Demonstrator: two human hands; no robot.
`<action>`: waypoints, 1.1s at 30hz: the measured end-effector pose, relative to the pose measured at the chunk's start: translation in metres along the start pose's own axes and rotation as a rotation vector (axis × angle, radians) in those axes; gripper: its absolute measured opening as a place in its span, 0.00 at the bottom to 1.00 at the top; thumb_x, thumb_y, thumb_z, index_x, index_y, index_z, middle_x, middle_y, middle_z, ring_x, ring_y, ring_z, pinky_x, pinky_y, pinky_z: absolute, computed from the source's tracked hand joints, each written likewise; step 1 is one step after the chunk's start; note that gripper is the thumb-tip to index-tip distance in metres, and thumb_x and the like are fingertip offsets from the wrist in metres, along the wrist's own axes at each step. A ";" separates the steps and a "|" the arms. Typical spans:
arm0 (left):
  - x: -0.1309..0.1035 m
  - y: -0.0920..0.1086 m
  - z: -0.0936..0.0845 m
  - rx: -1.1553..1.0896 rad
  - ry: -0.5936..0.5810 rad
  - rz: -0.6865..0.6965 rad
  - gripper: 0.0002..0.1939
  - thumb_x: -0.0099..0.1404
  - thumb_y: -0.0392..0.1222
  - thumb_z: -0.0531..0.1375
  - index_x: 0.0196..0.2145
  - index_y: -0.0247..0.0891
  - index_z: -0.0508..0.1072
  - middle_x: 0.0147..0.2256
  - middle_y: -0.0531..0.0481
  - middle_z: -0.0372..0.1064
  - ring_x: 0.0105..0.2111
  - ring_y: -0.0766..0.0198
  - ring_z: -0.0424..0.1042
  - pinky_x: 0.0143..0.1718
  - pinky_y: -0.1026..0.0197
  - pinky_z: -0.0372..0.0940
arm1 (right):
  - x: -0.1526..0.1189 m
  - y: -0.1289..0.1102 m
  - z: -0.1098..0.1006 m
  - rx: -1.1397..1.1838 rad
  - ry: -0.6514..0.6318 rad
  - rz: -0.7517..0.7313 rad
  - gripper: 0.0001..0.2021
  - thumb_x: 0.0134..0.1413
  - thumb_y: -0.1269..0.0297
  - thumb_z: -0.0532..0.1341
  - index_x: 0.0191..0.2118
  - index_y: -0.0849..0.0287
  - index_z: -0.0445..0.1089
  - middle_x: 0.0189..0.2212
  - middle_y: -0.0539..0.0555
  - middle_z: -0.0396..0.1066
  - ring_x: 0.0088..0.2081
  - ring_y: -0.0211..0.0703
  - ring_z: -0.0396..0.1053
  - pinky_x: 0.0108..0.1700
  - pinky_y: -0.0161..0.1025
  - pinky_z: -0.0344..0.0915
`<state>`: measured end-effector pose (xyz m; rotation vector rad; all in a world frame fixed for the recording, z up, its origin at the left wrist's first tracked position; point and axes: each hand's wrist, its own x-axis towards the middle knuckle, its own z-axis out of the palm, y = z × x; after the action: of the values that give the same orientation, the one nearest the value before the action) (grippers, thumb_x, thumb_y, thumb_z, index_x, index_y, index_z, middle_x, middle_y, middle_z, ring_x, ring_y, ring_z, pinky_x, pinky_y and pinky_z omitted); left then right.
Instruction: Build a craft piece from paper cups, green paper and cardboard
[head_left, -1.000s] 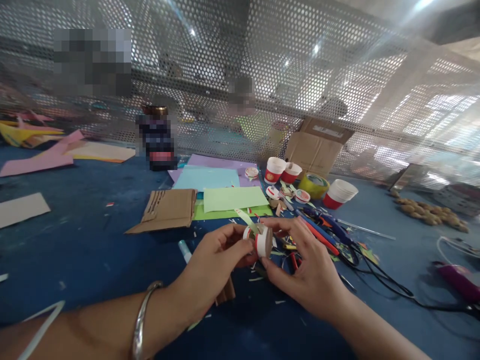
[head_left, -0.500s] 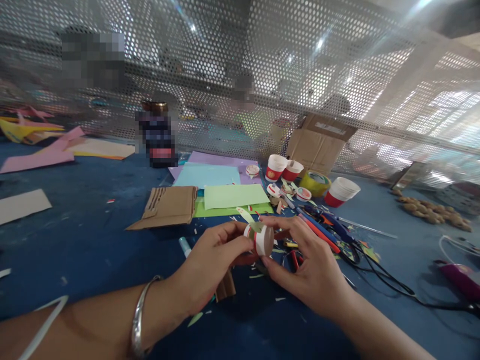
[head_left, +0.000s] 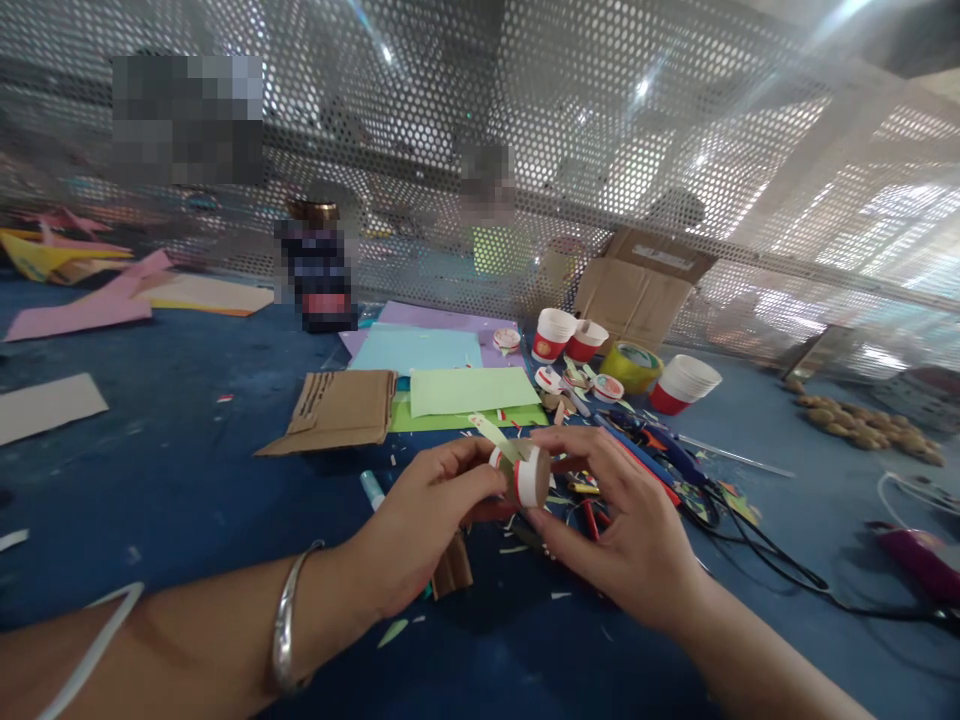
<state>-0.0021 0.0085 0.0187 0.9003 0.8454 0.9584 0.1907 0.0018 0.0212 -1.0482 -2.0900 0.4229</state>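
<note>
A short white piece cut from a paper cup [head_left: 529,482], with a red line on it and a brown cardboard end, is held above the table between both hands. From its top a pale green paper strip [head_left: 491,435] sticks up to the left. My left hand [head_left: 442,500] pinches the piece's left side with thumb and fingers. On the right side, my right hand [head_left: 615,510] grips it between thumb and fingertips. The far fingers of both hands are partly hidden. Below my left hand lies a strip of brown cardboard [head_left: 451,568], beside a light blue marker [head_left: 371,488].
Green paper [head_left: 472,390], blue paper [head_left: 416,350] and cut cardboard [head_left: 345,405] lie ahead. Paper cups [head_left: 553,330], yellow tape [head_left: 630,368] and a stack of cups [head_left: 684,382] stand right. Tools with black cables [head_left: 765,560] and scraps clutter the right side. A perforated metal screen [head_left: 420,130] rises behind.
The cup piece has turned slightly in my hands, showing more brown between the white parts. My right fingers have shifted a little along its edge. Both hands still hold it.
</note>
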 end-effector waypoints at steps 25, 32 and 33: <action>0.005 -0.003 -0.002 -0.090 0.038 -0.066 0.10 0.61 0.45 0.62 0.32 0.34 0.76 0.33 0.44 0.71 0.40 0.54 0.71 0.41 0.49 0.73 | -0.002 0.004 -0.001 0.241 -0.100 0.139 0.25 0.57 0.68 0.66 0.58 0.41 0.65 0.52 0.49 0.70 0.48 0.43 0.73 0.53 0.43 0.71; 0.004 -0.003 -0.001 -0.160 0.048 -0.122 0.13 0.58 0.34 0.61 0.42 0.36 0.76 0.36 0.45 0.76 0.39 0.58 0.74 0.41 0.52 0.74 | -0.001 0.005 -0.004 0.316 -0.115 0.195 0.22 0.59 0.65 0.66 0.57 0.45 0.66 0.51 0.51 0.72 0.48 0.43 0.74 0.51 0.41 0.72; 0.004 -0.002 -0.001 -0.154 0.055 -0.118 0.14 0.57 0.33 0.62 0.42 0.36 0.76 0.37 0.46 0.76 0.39 0.58 0.74 0.41 0.54 0.74 | -0.001 0.005 -0.004 0.325 -0.112 0.199 0.22 0.59 0.65 0.66 0.57 0.46 0.66 0.51 0.51 0.72 0.48 0.43 0.74 0.51 0.41 0.72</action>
<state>-0.0007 0.0114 0.0156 0.6877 0.8498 0.9354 0.1968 0.0043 0.0207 -1.0576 -1.9333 0.9059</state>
